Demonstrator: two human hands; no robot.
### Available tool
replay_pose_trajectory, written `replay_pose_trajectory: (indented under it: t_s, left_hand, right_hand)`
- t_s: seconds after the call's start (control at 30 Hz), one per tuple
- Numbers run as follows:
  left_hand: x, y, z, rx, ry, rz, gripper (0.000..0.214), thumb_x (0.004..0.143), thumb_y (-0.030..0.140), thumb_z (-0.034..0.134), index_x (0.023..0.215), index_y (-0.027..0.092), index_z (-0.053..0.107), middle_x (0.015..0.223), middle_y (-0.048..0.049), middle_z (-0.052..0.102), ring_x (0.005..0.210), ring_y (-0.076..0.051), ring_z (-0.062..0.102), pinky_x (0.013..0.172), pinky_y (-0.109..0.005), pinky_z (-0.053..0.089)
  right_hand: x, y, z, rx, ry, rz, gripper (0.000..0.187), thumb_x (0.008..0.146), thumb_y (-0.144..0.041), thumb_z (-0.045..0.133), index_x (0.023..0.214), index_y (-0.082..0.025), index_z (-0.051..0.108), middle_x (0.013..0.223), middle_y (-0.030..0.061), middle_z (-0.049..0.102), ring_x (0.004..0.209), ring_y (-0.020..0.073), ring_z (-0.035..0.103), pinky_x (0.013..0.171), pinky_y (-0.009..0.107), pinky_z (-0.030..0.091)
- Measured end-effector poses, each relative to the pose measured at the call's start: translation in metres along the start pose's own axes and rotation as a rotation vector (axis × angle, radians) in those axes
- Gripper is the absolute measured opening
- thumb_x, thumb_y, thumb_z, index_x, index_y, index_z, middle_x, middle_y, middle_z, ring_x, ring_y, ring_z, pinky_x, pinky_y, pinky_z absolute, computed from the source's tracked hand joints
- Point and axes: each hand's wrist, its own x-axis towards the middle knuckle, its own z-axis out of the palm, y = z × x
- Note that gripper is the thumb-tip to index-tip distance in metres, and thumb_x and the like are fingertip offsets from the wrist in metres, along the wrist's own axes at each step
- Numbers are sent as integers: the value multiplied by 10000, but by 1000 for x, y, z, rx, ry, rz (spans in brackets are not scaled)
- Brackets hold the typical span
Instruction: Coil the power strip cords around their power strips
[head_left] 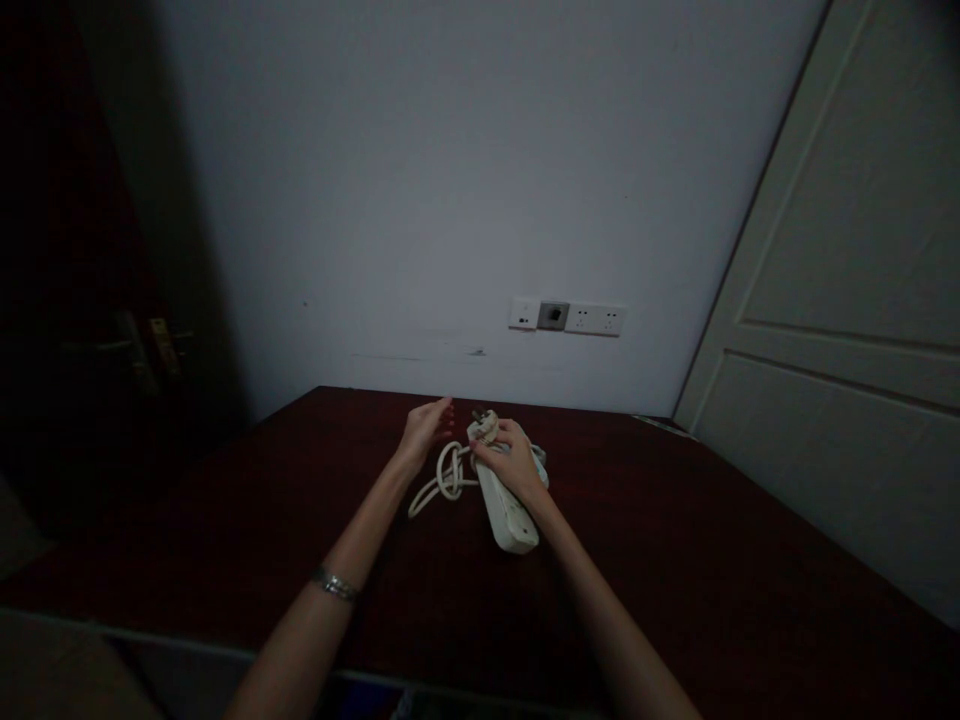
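Now | right hand [514, 462] clamped on power strip [512, 520] | left hand [426, 426] spread (beside knotted cord [450, 476]) | wall sockets [592, 319] behind

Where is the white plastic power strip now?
Head view, centre: white plastic power strip on the dark red table, gripped by the right hand, coiled white cord to its left.

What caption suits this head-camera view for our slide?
Right hand holds the plug of a white power strip on a dark red table; open left hand beside the knotted cord.

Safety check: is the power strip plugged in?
Unplugged: the right hand holds its plug over the table, away from the wall sockets.
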Motion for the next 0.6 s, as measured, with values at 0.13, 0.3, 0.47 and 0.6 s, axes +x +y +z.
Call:
replay_pose_trajectory:
  t_s: [0.13, 0.3, 0.47, 0.6]
  left_hand:
    - [0, -26, -1, -3, -276, -424, 328, 689, 427, 654, 730, 105, 599, 515, -30, 585, 428, -129, 529, 466, -251, 444]
    - [-2, -51, 4, -230, -395, -630, 300, 758, 409, 584, 677, 120, 574, 471, -14, 563, 392, -135, 521, 472, -287, 478]
    - [7, -66, 15, -248, -355, -464, 163, 709, 238, 603, 603, 124, 555, 471, -6, 542, 388, -110, 498, 457, -236, 437]
    - [9, -70, 21, -232, -313, -322, 107, 641, 219, 615, 630, 133, 552, 514, 9, 545, 438, -106, 502, 484, -224, 423]
  right_hand:
    - [-2, 2, 2, 144, -87, -28, 121, 717, -308, 633, 694, -201, 683, 972, 51, 585, 965, 182, 527, 900, 328, 380]
    - [-5, 5, 2, 206, -83, -33, 144, 694, -333, 661, 764, -210, 689, 998, 45, 573, 975, 184, 531, 887, 325, 396]
    - [-9, 3, 4, -103, 8, -97, 216, 655, -352, 705, 820, -214, 687, 1056, 64, 554, 1035, 229, 478, 916, 382, 359]
    - [-13, -2, 10, -259, 1, -160, 171, 748, -344, 628, 838, -200, 648, 919, 57, 607, 915, 215, 507, 844, 368, 380]
